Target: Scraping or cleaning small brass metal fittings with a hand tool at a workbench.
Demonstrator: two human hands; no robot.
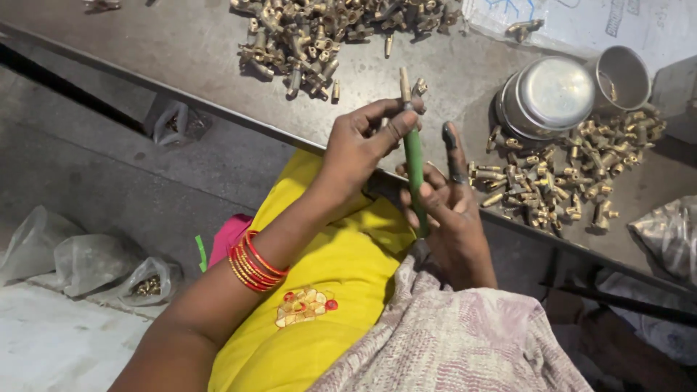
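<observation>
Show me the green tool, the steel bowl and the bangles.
green tool point(414, 170), head view, middle of its shaft.
steel bowl point(555, 93), head view, its upturned base.
bangles point(254, 265), head view, on the left wrist.

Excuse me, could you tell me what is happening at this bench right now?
A person seated at a grey metal bench grips a green-handled tool in the right hand, while the left hand pinches a small brass fitting at the tool's tip. Piles of brass fittings lie at the far side and on the right, beside two round steel bowls.
</observation>
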